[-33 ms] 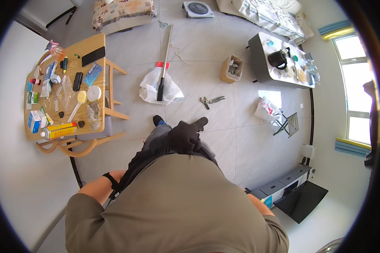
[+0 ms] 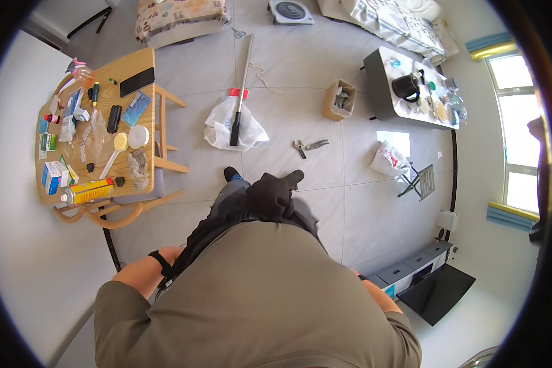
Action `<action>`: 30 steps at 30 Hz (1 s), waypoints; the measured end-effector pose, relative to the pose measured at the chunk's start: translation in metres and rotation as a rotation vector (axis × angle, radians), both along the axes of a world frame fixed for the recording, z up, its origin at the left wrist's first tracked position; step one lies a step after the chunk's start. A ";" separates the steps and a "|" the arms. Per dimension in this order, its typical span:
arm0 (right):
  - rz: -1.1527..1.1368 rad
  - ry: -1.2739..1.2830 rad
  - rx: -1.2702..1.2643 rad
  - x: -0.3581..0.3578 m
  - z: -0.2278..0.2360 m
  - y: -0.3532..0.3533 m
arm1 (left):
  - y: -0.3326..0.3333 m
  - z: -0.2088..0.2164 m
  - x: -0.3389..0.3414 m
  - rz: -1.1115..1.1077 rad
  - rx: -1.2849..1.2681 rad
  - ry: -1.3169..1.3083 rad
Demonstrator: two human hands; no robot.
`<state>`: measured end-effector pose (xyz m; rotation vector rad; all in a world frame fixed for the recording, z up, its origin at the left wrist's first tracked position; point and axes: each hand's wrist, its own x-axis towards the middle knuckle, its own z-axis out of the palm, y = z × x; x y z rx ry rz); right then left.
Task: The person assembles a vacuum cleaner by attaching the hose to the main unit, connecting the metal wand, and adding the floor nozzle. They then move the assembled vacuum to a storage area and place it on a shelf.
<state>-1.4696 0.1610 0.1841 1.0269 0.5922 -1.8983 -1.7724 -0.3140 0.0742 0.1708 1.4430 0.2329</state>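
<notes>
Both of my hands are out of sight, so what they hold or touch is hidden. My left arm (image 2: 134, 277) is bent at my side, with a black band (image 2: 161, 264) around it. Only part of my right arm (image 2: 381, 299) shows beside my olive shirt (image 2: 257, 294). Dark bunched cloth (image 2: 268, 197) covers the middle of my lap. On the floor beyond my feet lie pruning shears (image 2: 309, 147) and a white plastic bag (image 2: 218, 126). A long pole with a black grip (image 2: 241, 98) lies across that bag.
At left stands a wooden table (image 2: 142, 61) crowded with a spray can (image 2: 87, 192), a brush (image 2: 113, 153) and boxes. A cardboard bin (image 2: 332, 109), a white-topped table (image 2: 374, 73) and a folding stool (image 2: 424, 182) are to the right. A hotplate (image 2: 290, 12) sits far ahead.
The surroundings appear very slightly farther right in the picture. My arms keep the same bent pose, and the things on the floor and tables have not moved.
</notes>
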 end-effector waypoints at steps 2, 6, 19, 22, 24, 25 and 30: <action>-0.025 -0.035 -0.079 -0.033 0.012 0.027 | -0.011 0.019 -0.013 -0.068 0.004 0.003; 0.018 -0.076 -0.189 -0.101 0.020 0.099 | -0.011 0.052 -0.021 -0.110 0.042 0.036; 1.497 0.615 0.334 -0.517 -0.096 0.343 | 0.205 0.015 -0.059 0.305 0.136 0.266; 1.532 0.529 0.582 -0.585 -0.125 0.382 | 0.258 -0.036 -0.083 0.699 0.300 0.341; 1.727 0.583 0.661 -0.633 -0.150 0.392 | 0.269 -0.075 -0.101 0.808 0.000 0.500; 1.786 0.660 0.657 -0.655 -0.170 0.385 | 0.268 -0.096 -0.111 0.893 -0.117 0.571; 2.296 0.888 0.623 -0.742 -0.315 0.312 | 0.317 -0.208 -0.144 1.117 -0.320 0.571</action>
